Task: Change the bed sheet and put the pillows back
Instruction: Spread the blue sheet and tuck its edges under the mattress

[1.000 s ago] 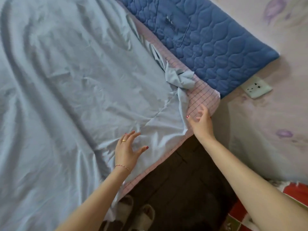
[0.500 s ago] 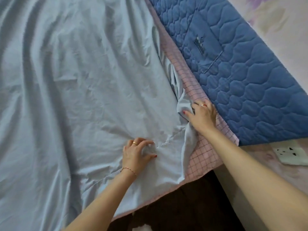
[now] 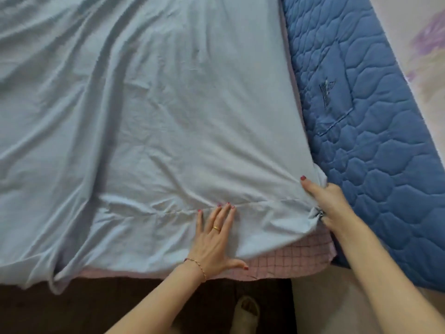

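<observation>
I am spreading the pale blue bed sheet over the bed, working at its corner beside the blue quilted headboard. My left hand lies flat, fingers straight, pressing the sheet down. My right hand pinches the bunched sheet corner. The pink checked mattress pad shows below. Next, I judge, this corner needs pulling down over it.

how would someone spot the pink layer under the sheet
Find the light blue sheet covering the bed. At its near corner, beside the left hand, a pink mattress cover peeks out. Its thin grid pattern separates it from the plain sheet and the dark blue quilted headboard.
</observation>
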